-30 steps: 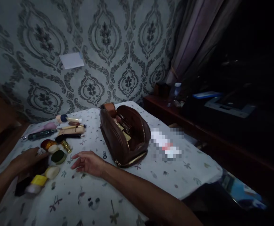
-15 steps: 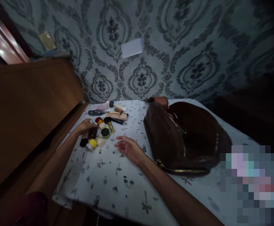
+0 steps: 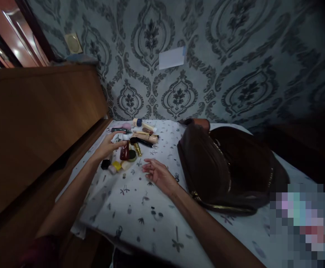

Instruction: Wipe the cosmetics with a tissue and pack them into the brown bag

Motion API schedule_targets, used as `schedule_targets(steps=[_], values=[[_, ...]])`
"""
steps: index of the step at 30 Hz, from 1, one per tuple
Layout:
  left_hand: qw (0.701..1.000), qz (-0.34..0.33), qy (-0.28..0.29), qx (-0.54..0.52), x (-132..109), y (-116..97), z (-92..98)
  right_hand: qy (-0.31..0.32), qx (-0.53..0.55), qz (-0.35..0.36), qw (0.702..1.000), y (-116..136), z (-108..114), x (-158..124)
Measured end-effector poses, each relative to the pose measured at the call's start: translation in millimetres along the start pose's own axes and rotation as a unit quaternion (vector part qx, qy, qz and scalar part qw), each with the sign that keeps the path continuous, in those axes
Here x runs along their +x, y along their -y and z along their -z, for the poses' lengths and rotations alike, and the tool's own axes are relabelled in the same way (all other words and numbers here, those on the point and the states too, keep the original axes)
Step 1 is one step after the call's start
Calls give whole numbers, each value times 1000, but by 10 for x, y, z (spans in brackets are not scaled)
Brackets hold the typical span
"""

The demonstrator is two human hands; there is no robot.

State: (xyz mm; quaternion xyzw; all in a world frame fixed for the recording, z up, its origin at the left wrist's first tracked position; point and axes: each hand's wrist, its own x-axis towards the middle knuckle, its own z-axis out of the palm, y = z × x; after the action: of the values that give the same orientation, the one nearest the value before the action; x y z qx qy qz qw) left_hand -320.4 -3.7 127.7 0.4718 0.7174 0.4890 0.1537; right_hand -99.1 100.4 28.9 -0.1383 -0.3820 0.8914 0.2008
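Observation:
My left hand (image 3: 108, 146) grips a dark red bottle (image 3: 124, 152) by its upper end, between thumb and fingers. The bottle overlaps a dark green-lidded jar (image 3: 132, 156). My right hand (image 3: 159, 174) hovers palm-in over the cloth, fingers loosely apart and holding nothing. Around the bottle lie a gold tube (image 3: 137, 149), a yellow-capped item (image 3: 117, 165), a pale round item (image 3: 126, 165) and a black cap (image 3: 105, 164). Behind them are a black-handled brush (image 3: 144, 142), a beige tube (image 3: 151, 138) and a blue-capped container (image 3: 137, 122).
A large dark brown bag (image 3: 207, 163) stands open on the right of the patterned cloth (image 3: 142, 212). A wooden panel (image 3: 45, 108) rises on the left. The patterned wall (image 3: 179, 89) closes off the back. A pixelated patch covers the lower right corner.
My left hand has moved right and lifted the dark red bottle from beside the black-capped item towards the green-lidded jar. The whole view has shifted slightly; my right hand stays much the same.

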Motion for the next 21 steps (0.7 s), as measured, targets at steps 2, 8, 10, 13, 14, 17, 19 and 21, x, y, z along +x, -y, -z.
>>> schedule_targets(steps=[2,8,10,13,14,17,19,21], values=[[998,-52,34,20,-115,-64,-239,-25,-23,38,999,21,-29,10],[987,-112,112,24,-432,89,-1030,-74,-116,95,986,47,77,-27],[988,-90,122,0,-477,160,-1124,-88,-136,91,983,40,160,-74],[993,-13,109,-39,-509,210,-1114,-85,-152,81,981,37,248,-139],[993,19,102,-51,-521,214,-1095,-78,-168,75,980,39,262,-153],[988,84,91,-87,-577,217,-1059,-60,-222,52,972,47,267,-176],[986,93,97,-103,-621,226,-1062,-54,-279,53,957,49,252,-179],[986,86,98,-107,-656,242,-1078,-43,-363,76,928,43,235,-172]])
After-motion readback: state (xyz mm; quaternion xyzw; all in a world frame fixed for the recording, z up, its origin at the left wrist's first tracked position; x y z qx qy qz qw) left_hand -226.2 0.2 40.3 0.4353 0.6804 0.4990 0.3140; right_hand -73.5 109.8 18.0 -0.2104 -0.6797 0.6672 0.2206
